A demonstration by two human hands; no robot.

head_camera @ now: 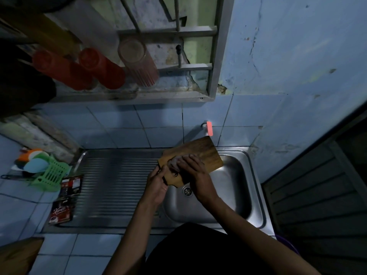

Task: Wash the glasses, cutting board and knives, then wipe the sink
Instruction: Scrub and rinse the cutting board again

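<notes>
Board (200,155) tilts over the sink (248,155), at 12 o'clock from the drain; left hand (158,181) grips its handle, right hand (191,167) rubs a scrubber (blurred) on it. Scrubbing step; rinsing likely follows.

A green slatted plastic rack (51,174) sits on the blue-tiled counter (17,207). Two red printed sachets (66,199) lie beside it
</notes>
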